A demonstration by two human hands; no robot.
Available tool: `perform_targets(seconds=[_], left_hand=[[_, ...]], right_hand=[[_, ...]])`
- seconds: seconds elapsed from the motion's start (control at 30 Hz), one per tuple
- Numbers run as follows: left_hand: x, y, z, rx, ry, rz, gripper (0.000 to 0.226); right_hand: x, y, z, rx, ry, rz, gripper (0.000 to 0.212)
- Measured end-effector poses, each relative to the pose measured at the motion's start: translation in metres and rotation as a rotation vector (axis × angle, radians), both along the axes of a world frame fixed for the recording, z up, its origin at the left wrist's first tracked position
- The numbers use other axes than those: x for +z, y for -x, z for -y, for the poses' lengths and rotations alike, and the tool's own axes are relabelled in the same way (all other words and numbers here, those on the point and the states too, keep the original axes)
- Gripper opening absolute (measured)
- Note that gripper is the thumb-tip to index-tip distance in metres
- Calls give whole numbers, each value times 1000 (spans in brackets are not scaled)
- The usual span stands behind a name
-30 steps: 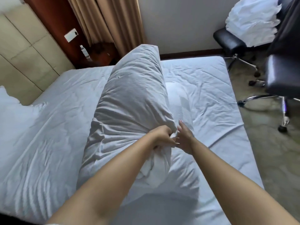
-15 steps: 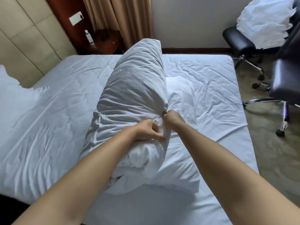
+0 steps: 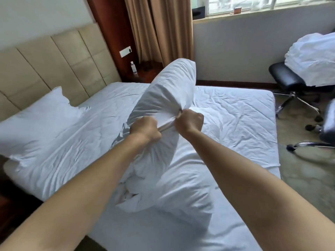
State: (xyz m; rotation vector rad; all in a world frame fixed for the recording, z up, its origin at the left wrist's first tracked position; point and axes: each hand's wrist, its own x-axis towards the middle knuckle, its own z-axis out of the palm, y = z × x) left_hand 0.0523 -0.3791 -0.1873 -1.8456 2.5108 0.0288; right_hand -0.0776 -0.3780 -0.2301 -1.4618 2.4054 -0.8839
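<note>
**2 fists now pull the cover tight on the standing pillow**

Your right hand (image 3: 189,120), which lay flat against the pillow (image 3: 168,95) 1 second ago, is now closed. Together with your left hand (image 3: 145,128) it pinches the same fold of cover, so I think you are settling the filling. The pillow stands upright in the middle of the bed (image 3: 235,113), on another flat pillow (image 3: 190,187). A chair (image 3: 285,79) stands near the window wall.

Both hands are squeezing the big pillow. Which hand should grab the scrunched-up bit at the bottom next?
Probably the left hand. It grips the pillow lower down, just above the bunched fabric; the right hand sits higher and further to the side.
</note>
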Motion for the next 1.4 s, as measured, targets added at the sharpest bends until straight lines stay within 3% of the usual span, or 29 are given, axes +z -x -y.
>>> perform_targets(seconds=[0.1, 0.23, 0.33, 0.37, 0.47, 0.6, 0.7, 0.77, 0.83, 1.0, 1.23, 1.4], left_hand=[[-29, 43, -57, -117, -82, -26, 15], [-110, 83, -101, -201, -330, -106, 15], [-150, 78, -101, -90, -99, -72, 29], [-158, 73, -98, -28, -81, -22, 40], [-178, 60, -79, 130, -319, 2, 68], [-208, 50, -71, 123, -416, -13, 71], [-223, 46, -80, 117, -424, -22, 80], [-226, 50, -85, 106, -434, -24, 89], [-228, 55, -88, 112, -442, -35, 97], [-230, 60, -97, 183, -401, -26, 113], [-264, 93, -118, 343, -379, 57, 129], [-277, 121, -140, 364, -465, 47, 119]], right_hand=[[-46, 51, -64, -32, -91, 5, 32], [-127, 108, -110, -61, -547, 189, 34], [-143, 121, -113, -67, -682, 262, 33], [-147, 124, -110, -71, -704, 261, 34], [-157, 123, -103, -69, -727, 196, 33], [-164, 108, -98, -39, -696, 48, 35], [-165, 100, -91, -51, -477, -70, 46], [-163, 97, -81, 89, -275, -222, 55], [-155, 92, -67, 352, -197, -338, 56], [-158, 91, -31, 848, -285, -503, 60], [-250, 146, -27, 988, -450, -431, 88], [-261, 166, -34, 1067, -610, -488, 81]])
